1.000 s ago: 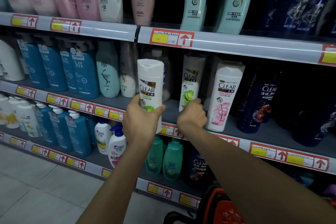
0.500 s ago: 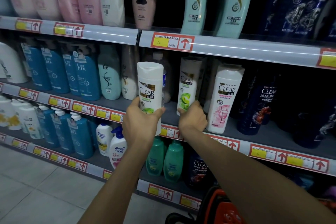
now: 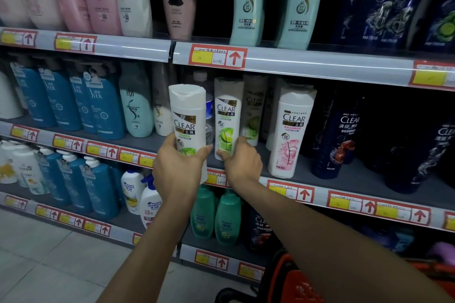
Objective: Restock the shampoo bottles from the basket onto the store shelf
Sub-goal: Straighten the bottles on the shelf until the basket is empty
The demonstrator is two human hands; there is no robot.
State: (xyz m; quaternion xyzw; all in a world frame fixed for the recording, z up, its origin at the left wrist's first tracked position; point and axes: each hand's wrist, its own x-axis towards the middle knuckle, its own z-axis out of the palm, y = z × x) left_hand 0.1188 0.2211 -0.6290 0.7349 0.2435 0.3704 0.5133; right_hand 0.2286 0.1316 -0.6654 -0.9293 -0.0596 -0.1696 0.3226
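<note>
My left hand [image 3: 181, 171] grips the base of a white CLEAR shampoo bottle with a green label [image 3: 187, 118], held upright in front of the middle shelf's edge [image 3: 344, 202]. My right hand [image 3: 242, 165] is closed around the bottom of a second white and green CLEAR bottle [image 3: 227, 115] standing on the middle shelf. A third such bottle [image 3: 253, 108] stands behind it. A white CLEAR bottle with a pink label [image 3: 291, 130] stands just to the right. The orange basket [image 3: 293, 280] shows at the bottom right, mostly hidden by my right arm.
Dark blue CLEAR bottles [image 3: 337, 135] fill the shelf's right side, blue pump bottles [image 3: 103, 106] and a pale teal bottle [image 3: 135, 106] the left. A clear plastic bottle [image 3: 208, 110] stands behind the held one. Green bottles [image 3: 227, 216] stand below. Grey floor tiles [image 3: 49, 265] lie at lower left.
The bottle under my right hand has slid left along the shelf, closer to the one in my left hand, uncovering another bottle behind it. My left hand has barely moved.
</note>
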